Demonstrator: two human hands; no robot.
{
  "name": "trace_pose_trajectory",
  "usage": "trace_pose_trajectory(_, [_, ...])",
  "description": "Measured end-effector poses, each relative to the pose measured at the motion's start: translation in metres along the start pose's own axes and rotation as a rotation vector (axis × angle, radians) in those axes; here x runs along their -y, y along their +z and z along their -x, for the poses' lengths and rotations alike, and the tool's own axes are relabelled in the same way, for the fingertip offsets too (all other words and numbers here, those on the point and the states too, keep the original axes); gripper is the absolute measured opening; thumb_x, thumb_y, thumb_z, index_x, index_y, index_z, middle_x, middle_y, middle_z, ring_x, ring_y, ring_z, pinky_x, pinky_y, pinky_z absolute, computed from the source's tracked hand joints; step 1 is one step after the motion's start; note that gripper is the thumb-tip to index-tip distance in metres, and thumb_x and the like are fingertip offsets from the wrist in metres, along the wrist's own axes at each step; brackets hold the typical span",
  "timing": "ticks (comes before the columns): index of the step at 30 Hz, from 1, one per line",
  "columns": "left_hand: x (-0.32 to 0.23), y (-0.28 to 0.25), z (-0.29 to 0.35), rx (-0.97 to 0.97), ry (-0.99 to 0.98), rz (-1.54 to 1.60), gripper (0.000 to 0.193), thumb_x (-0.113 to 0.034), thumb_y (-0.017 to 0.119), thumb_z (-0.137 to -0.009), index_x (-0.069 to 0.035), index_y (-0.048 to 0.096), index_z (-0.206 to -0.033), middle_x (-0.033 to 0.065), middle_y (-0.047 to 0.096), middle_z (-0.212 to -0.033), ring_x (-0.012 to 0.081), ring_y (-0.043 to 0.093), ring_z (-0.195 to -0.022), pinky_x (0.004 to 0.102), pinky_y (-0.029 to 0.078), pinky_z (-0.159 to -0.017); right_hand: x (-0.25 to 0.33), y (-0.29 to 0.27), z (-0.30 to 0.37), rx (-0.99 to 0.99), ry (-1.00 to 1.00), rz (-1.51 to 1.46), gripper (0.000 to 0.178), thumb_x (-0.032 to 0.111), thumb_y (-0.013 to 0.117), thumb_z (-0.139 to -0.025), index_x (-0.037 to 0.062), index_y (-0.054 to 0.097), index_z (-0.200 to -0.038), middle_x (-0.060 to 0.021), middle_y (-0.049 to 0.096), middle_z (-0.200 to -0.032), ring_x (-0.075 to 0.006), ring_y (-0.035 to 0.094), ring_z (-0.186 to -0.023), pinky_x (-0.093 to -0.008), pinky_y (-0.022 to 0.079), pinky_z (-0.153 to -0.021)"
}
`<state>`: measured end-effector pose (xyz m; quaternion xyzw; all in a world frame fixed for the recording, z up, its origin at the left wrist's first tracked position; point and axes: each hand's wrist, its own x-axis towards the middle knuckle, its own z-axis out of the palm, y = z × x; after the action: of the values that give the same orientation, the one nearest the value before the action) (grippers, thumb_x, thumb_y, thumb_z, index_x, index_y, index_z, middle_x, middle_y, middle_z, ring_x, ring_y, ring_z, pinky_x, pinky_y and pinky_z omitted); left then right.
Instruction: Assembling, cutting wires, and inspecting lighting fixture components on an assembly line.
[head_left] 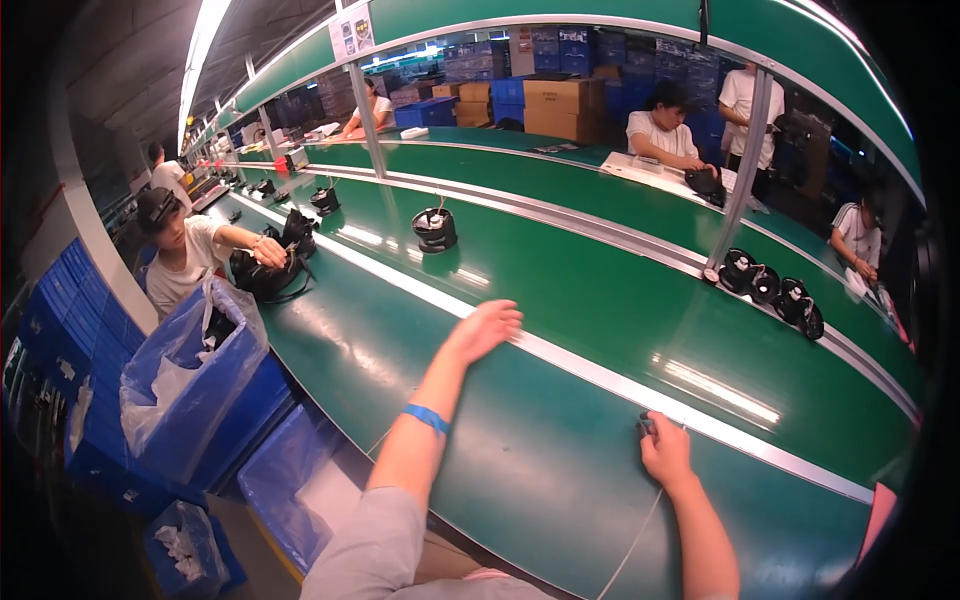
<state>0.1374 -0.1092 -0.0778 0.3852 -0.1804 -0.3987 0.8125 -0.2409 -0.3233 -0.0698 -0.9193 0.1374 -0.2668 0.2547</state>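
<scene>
My left hand (488,328) reaches to the pale metal strip between the near worktop and the green conveyor belt. Its fingers are stretched out and nothing is in them; a blue band (427,417) circles the wrist. Over the near worktop, close to the same strip, is my right hand (665,450). Its fingers are loosely bent and apart, with dark fingertips that look covered; I see no object held. Beyond my left hand, a round black part (435,230) with a white centre and thin wires stands upright on the belt (560,290), touched by neither hand.
At left, a co-worker's hand (268,250) touches a black strapped item (275,268). Below it stands a blue bin (215,400) lined with clear plastic. Several black round parts (765,284) sit on the rail beside a metal post (740,180). Other people work across the line.
</scene>
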Motion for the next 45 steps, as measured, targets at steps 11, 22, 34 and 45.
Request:
trace_pose_trajectory(11, [-0.205, -0.186, 0.147, -0.787, 0.746, 0.356, 0.078, -0.073, 0.036, -0.087, -0.004, 0.047, -0.123, 0.0130, 0.061, -0.105, 0.0229, 0.056, -0.082, 0.0332, 0.046, -0.067, 0.004, -0.003, -0.001, 0.058, 0.026, 0.058, 0.036, 0.004, 0.059, -0.072, 0.0060, 0.058, -0.108, -0.0135, 0.063, -0.072, -0.0339, 0.063, -0.065, -0.0430, 0.049, -0.059])
trace_pose_trajectory(22, [-0.248, -0.201, 0.157, -0.665, 0.435, -0.065, 0.021, -0.029, 0.051, -0.097, -0.010, 0.055, -0.105, 0.0017, 0.061, -0.086, 0.0123, 0.052, -0.066, 0.0239, 0.041, -0.056, 0.005, -0.003, -0.001, 0.053, 0.025, 0.069, 0.038, 0.005, 0.059, -0.073, 0.0052, 0.058, -0.111, -0.0142, 0.063, -0.073, -0.0353, 0.062, -0.067, -0.0441, 0.049, -0.061])
trace_pose_trajectory(34, [-0.110, -0.064, 0.092, -0.490, 0.334, -0.506, 0.029, -0.024, 0.042, -0.099, -0.003, 0.054, -0.114, -0.0006, 0.055, -0.070, 0.0106, 0.050, -0.058, 0.0248, 0.041, -0.053, 0.003, -0.001, 0.001, 0.026, -0.013, 0.063, 0.040, 0.003, 0.058, -0.073, 0.0061, 0.056, -0.113, -0.0148, 0.062, -0.074, -0.0352, 0.061, -0.065, -0.0426, 0.048, -0.060])
trace_pose_trajectory(45, [0.117, 0.171, 0.089, 0.471, 0.028, -0.730, 0.036, -0.030, 0.034, -0.103, 0.000, 0.048, -0.117, 0.0025, 0.052, -0.074, 0.0116, 0.053, -0.061, 0.0274, 0.047, -0.059, -0.025, 0.008, -0.005, -0.054, 0.098, -0.522, 0.061, 0.017, 0.066, -0.082, 0.0019, 0.039, -0.135, -0.0090, 0.058, -0.119, -0.0145, 0.057, -0.079, -0.0275, 0.047, -0.068])
